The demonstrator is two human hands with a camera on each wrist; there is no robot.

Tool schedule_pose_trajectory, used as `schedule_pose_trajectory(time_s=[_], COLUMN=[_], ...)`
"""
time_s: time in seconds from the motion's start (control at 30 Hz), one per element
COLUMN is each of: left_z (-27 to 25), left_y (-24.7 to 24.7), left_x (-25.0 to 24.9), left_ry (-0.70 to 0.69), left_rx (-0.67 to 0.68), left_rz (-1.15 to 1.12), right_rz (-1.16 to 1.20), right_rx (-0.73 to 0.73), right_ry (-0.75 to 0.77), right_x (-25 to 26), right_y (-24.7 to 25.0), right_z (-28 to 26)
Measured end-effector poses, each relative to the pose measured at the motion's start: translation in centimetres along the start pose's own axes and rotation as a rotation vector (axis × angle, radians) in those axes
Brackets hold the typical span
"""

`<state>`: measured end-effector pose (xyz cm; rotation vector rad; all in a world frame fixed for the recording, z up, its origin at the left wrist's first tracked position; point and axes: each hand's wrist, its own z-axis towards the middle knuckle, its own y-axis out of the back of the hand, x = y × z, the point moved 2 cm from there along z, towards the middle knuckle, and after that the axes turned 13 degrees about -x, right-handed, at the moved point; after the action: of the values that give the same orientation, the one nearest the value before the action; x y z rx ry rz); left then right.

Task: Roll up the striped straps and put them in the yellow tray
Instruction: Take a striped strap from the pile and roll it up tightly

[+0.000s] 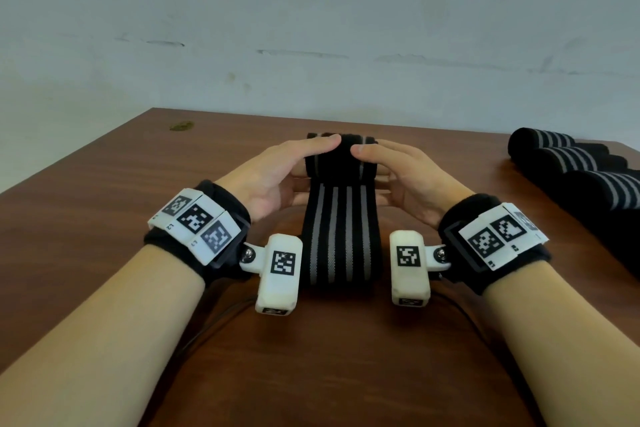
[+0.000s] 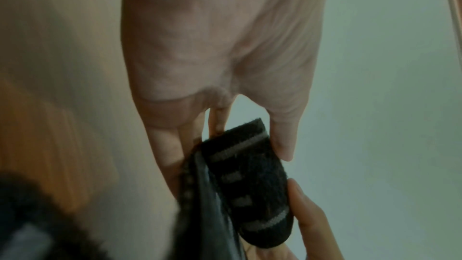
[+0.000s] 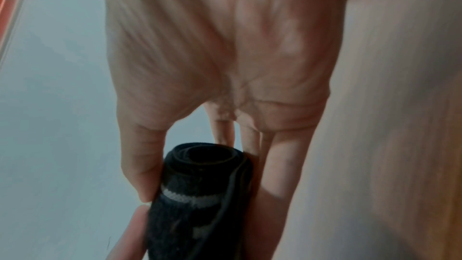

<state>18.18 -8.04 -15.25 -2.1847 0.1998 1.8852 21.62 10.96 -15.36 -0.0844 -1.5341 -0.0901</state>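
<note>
Head view looking down over table (image 1: 104, 201), wrist views close along palms, all sharing strap roll (image 1: 341, 158)

Setting: plain indoor room, most consistent with a data-recording or lab workspace; exact type cannot be told. Evidence: bare pale wall (image 1: 311, 28), scuffed and stained, directly behind the far edge of a brown wood-grain tabletop (image 1: 104, 184). Both forearms carry black wrist bands (image 1: 485, 211) fitted with white blocks printed with square black-and-white marker codes (image 1: 194, 218), plus white camera housings (image 1: 278, 274). Thin dark cable (image 1: 214, 319) runs over the tabletop near its near edge. No household furnishings in view.
</note>
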Motion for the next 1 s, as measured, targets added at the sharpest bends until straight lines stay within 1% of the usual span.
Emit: schedule_pose_trajectory(time_s=[0.1, 0.2, 0.33, 0.43, 0.53, 0.63, 0.73, 0.87, 1.0], left_z=[-0.14, -0.06, 0.13, 0.23, 0.29, 0.23, 0.29, -0.01, -0.61], left_y=[-0.01, 0.04, 0.09, 0.23, 0.29, 0.29, 0.43, 0.21, -0.23], left_x=[0.00, 0.03, -0.14, -0.07, -0.03, -0.05, -0.15, -0.22, -0.19], left_ry=[0.016, 0.024, -0.052, -0.094, -0.119, -0.122, -0.124, -0.086, 0.027], left_rx=[-0.011, -0.032, -0.079, -0.115, -0.129, -0.127, -0.121, -0.066, -0.045], left_rz=[0.010, 0.025, 0.083, 0.090, 0.094, 0.094, 0.099, 0.114, 0.073], right_rz=[-0.053, -0.085, -0.085, -0.050, -0.079, -0.111, -0.071, -0.037, -0.016], right_rx=[0.017, -0.009, -0.011, 0.031, 0.059, 0.037, 0.001, -0.017, -0.079], right_ry=[0.026, 0.038, 0.036, 0.016, -0.003, 0.005, 0.031, 0.060, 0.116], right_x=[-0.01, 0.07, 0.22, 0.26, 0.09, 0.16, 0.21, 0.13, 0.17], right_y=[-0.04, -0.12, -0.23, -0.57, -0.56, -0.51, -0.39, -0.07, 0.27], right_z=[-0.08, -0.14, -0.20, -0.36, -0.46, -0.52, -0.48, -0.17, -0.04])
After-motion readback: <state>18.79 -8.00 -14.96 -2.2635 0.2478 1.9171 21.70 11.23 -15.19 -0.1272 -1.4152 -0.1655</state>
